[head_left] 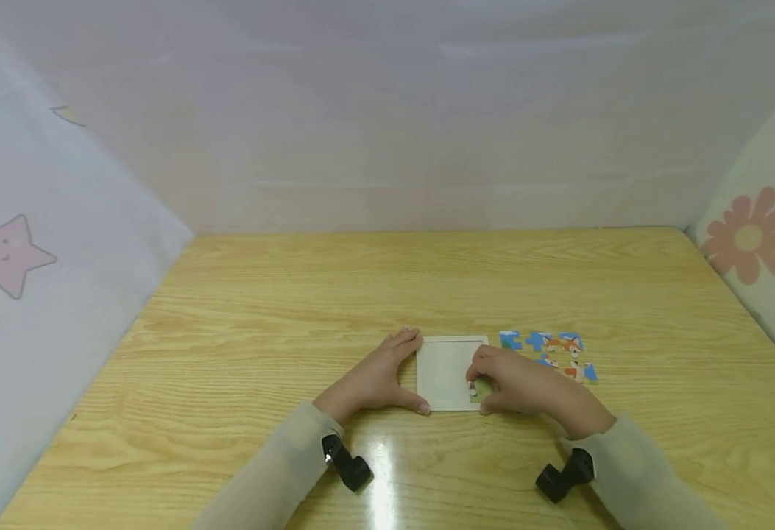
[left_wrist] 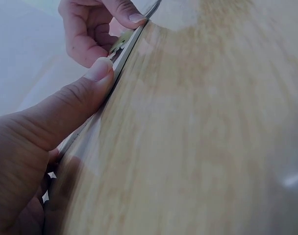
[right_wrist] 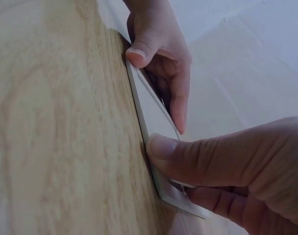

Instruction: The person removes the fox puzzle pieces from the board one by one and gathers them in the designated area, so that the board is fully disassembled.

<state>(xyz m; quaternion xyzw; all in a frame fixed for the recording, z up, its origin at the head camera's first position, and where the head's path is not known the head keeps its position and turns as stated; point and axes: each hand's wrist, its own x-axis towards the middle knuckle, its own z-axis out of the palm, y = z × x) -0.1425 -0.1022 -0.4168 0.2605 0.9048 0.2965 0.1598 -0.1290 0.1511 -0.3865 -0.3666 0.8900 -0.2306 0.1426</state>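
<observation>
A square white puzzle tray [head_left: 445, 372] with a raised rim lies flat on the table in the head view. At its left side my left hand [head_left: 382, 375] holds it, thumb at the near corner and fingers at the far corner. My right hand [head_left: 516, 383] pinches a green-and-white puzzle piece [head_left: 475, 392] at the tray's near right corner. In the left wrist view the piece [left_wrist: 120, 43] shows partly behind the right fingers. Seen from the right wrist, the right thumb [right_wrist: 163, 147] rests on the tray's near rim.
To the right of the tray lie several loose puzzle pieces [head_left: 510, 340] printed with blue sky and a fox; the right hand partly hides some. They rest on a wood-grain table [head_left: 281, 294]. Pale cloth with a star and a flower surrounds the table.
</observation>
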